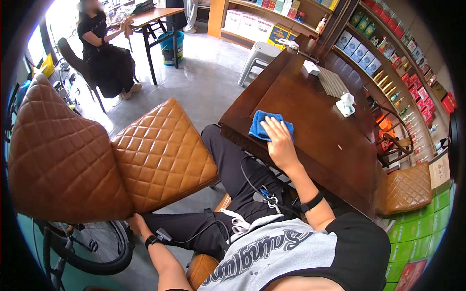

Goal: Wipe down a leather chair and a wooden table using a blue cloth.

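Note:
My right hand (280,145) presses a folded blue cloth (257,125) onto the dark wooden table (309,105), close to its near left corner. Its fingers lie stretched over the cloth. My left hand (137,224) is low at the corner where the seat and backrest of a tan quilted leather chair (164,152) meet. It touches the chair there, and its fingers are mostly hidden. A small pale scrap (339,147) lies on the tabletop, right of the cloth.
A tissue pack (346,106), a white box (311,68) and a woven mat (333,82) rest on the table. Behind me on the left stands a bicycle (105,251). A seated person (98,43) is at another table (156,16). Grey stools (258,60) and stocked shelves (386,40) stand beyond.

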Tool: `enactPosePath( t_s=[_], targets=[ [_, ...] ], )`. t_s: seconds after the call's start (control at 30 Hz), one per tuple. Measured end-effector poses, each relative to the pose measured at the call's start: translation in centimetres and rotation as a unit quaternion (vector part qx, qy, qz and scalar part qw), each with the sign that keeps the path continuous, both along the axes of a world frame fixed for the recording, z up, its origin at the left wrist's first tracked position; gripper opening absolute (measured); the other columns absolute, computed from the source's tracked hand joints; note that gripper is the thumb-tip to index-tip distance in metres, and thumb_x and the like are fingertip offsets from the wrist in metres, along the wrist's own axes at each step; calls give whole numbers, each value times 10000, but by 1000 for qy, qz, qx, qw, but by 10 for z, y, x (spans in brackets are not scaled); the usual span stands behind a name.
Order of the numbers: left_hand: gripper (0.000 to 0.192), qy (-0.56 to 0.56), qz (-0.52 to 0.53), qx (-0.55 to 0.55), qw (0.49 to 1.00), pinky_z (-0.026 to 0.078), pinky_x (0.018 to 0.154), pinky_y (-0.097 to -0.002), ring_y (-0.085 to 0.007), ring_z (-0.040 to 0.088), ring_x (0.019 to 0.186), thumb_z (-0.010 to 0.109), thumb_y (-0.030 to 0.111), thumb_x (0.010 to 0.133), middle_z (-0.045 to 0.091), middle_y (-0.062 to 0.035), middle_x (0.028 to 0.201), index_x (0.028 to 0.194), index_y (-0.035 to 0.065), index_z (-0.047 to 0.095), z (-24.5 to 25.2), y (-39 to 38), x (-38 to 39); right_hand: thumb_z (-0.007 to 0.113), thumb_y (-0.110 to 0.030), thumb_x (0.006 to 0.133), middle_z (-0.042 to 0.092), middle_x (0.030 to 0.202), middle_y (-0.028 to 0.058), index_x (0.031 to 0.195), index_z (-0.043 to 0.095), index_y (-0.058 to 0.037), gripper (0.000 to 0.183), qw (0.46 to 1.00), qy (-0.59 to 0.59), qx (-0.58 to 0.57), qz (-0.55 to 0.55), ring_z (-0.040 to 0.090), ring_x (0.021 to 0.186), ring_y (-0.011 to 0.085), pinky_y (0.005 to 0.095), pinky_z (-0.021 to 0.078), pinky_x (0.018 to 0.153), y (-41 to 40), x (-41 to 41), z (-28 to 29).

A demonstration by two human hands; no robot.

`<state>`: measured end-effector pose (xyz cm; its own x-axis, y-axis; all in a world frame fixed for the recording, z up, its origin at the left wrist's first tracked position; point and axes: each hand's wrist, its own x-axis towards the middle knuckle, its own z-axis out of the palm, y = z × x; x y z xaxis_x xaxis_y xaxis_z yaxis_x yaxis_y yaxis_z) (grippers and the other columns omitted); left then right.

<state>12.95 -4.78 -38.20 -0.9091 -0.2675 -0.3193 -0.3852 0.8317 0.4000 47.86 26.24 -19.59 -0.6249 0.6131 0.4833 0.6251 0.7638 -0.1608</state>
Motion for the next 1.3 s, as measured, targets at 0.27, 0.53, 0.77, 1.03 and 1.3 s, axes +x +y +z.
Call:
enactPosePath(
  t_s=[0.27, 0.53, 0.77, 1.03, 1.3],
  targets=[
    [420, 7, 11, -22, 1000, 410, 807, -488, -354, 525, 1010, 397, 355, 793, 559, -168, 1092, 1124, 120, 503, -25, -4, -15, 461, 26, 686, 444, 1241, 164, 1158, 478, -2, 473, 1000, 0, -1, -2, 370, 1190, 308, 426, 225, 1027, 2, -1, -1],
    [421, 2, 2, -29, 1000, 407, 805, -490, -356, 526, 1009, 415, 350, 772, 560, -161, 1095, 1116, 124, 503, 5, 0, 1, 462, 28, 688, 447, 1234, 170, 1155, 479, -2, 468, 1000, -5, 1, 2, 375, 1185, 308, 423, 229, 1025, 2, -1, -1],
    [481, -8, 8, -42, 999, 388, 845, -485, -384, 480, 1051, 382, 348, 790, 500, -201, 1165, 1172, 67, 459, -12, -1, -7, 448, 26, 682, 440, 1239, 174, 1161, 475, -5, 481, 1000, -9, -2, 4, 361, 1195, 306, 427, 222, 1028, 3, -1, -1],
    [481, 7, 5, -6, 1000, 389, 853, -472, -372, 497, 1037, 380, 373, 819, 515, -196, 1148, 1159, 43, 463, -3, -4, -3, 423, 52, 686, 431, 1253, 167, 1173, 464, -21, 494, 1000, -12, -14, 12, 354, 1205, 294, 411, 216, 1036, 2, -5, 0],
    [469, 21, 0, -14, 1000, 402, 829, -485, -363, 507, 1030, 423, 398, 797, 539, -197, 1109, 1153, 98, 478, -17, -3, -7, 405, 29, 702, 411, 1269, 175, 1190, 447, 0, 491, 999, -42, 0, 7, 334, 1223, 296, 417, 194, 1045, 5, -2, 0]
  ],
)
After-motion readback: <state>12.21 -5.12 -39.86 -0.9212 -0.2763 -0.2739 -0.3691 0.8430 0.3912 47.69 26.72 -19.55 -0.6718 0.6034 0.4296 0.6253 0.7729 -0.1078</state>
